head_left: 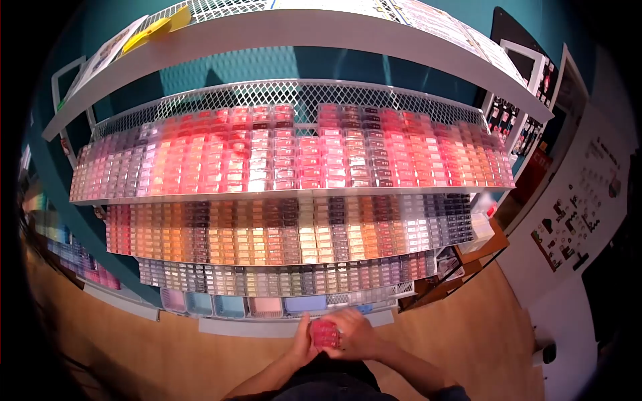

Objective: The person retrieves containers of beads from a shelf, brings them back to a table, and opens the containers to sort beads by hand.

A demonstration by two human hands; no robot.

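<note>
In the lower centre of the frame, the left hand (303,342) and the right hand (358,334) are close together, both clamped on a pinkish-red stack of small packs (325,334), which is between them. The fingers under it are hidden. Above, in the middle of the frame, the display rack (294,194) carries many rows of small coloured packs (251,244). Below these rows there is a blue tray (304,304), near the hands. A yellow object (155,31) lies at the upper left.
</note>
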